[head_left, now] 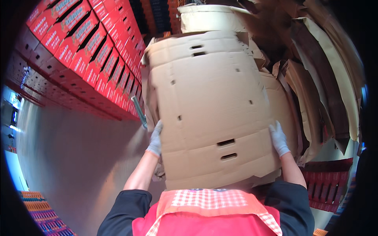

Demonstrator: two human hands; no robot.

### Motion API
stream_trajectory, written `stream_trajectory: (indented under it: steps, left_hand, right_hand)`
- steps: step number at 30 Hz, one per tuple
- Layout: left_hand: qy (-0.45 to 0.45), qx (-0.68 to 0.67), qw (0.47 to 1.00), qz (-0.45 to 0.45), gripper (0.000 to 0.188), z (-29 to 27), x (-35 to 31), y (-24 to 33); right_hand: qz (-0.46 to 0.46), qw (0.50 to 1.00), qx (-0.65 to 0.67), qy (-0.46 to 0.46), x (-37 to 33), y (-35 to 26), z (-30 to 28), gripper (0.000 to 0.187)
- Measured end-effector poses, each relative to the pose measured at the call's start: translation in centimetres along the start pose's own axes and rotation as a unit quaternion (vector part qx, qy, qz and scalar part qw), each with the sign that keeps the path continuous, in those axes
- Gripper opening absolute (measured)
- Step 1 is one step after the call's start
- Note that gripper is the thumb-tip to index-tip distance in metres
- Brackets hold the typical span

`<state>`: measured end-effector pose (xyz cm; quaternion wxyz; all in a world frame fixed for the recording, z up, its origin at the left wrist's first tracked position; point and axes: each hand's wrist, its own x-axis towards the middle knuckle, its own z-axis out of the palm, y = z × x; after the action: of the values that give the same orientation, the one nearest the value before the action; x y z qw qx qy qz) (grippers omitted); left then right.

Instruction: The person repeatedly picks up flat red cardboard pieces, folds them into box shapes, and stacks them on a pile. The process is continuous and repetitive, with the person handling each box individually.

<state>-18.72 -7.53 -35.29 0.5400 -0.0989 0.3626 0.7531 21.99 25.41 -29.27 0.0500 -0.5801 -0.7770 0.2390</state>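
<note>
Your left hand and right hand, apart, clamp side edges of flattened cardboard; it lies between, long axis pointing ahead, neither nearer.

Stacked red cardboard cartons: white block lettering on end faces, smaller white lines beneath, seemingly too blurred to read.

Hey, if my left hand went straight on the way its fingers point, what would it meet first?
Most likely the flattened brown cardboard: your gloved left hand is at its left edge, fingers pointing up along it. Depth there is hard to judge.
</note>
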Motion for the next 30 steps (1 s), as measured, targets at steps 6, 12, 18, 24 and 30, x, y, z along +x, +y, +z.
stream_trajectory:
  steps: [6, 12, 18, 24, 30]
  left_hand:
    - [0.055, 0.208, 0.976, -0.025, 0.057, 5.3, 3.2, -1.5]
    - [0.067, 0.236, 0.969, -0.012, 0.073, 4.5, 3.1, -1.0]
    - [0.133, 0.448, 0.878, 0.105, 0.096, 6.0, 0.5, -0.1]
    - [0.185, 0.517, 0.821, 0.156, 0.100, 7.8, 0.2, -2.3]
    - [0.138, 0.516, 0.833, 0.142, 0.091, 9.0, -0.4, -2.7]
  right_hand:
    - [0.098, 0.992, 0.077, 0.022, -7.0, 8.6, 0.4, 0.082]
    - [0.093, 0.994, 0.042, -0.032, -5.9, 7.5, -1.1, 0.077]
    - [-0.024, 0.981, 0.179, 0.070, 0.8, 4.2, -2.6, 0.080]
    - [-0.024, 0.994, 0.102, 0.024, 2.1, 2.2, -0.8, 0.084]
    - [-0.067, 0.992, 0.055, 0.091, -1.4, 2.1, -2.5, 0.086]
